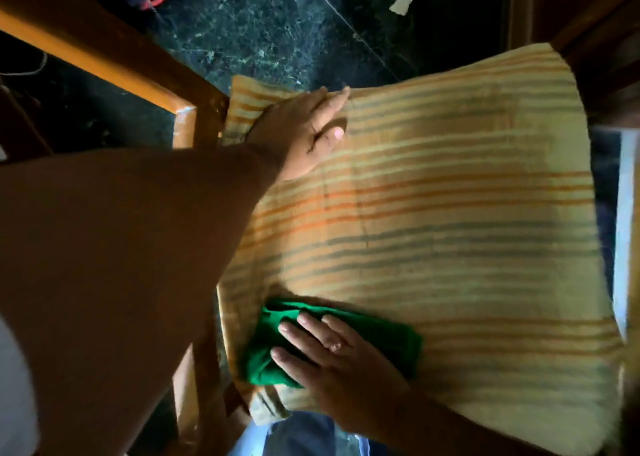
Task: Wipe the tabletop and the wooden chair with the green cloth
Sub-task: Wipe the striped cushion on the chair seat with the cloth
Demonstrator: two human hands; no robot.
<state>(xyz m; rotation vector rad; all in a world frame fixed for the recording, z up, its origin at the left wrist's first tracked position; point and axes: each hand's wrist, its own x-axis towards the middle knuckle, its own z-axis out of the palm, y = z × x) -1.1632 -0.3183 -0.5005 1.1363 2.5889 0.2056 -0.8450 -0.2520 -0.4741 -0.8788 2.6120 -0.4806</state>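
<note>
Right hand [341,362]: flat, palm down, fingers spread on top of the green cloth [381,331]; pressing rather than gripping, nothing clasped.
Left hand [301,133]: open, palm down, fingers together, laid on the far left corner of the striped cushion [450,213]; nothing grasped.
Left forearm: large and close to the camera, crossing the left half of the view toward the cushion's far corner.
Green cloth: bunched and folded, lying on the near left part of the striped cushion, partly under the right hand; its left end reaches the cushion's left edge.
Striped cushion: pale yellow with orange and grey-blue stripes running side to side; covers the seat and fills most of the view; a bright patch of light falls across its middle.
Wooden chair [187,123]: orange-brown frame; armrest rail and upright show left of the cushion, darker wood at upper right.
Floor [277,26]: dark green mottled stone beyond the chair, with a pale scrap [401,4] lying on it.
Tabletop: not identifiable in this view.
</note>
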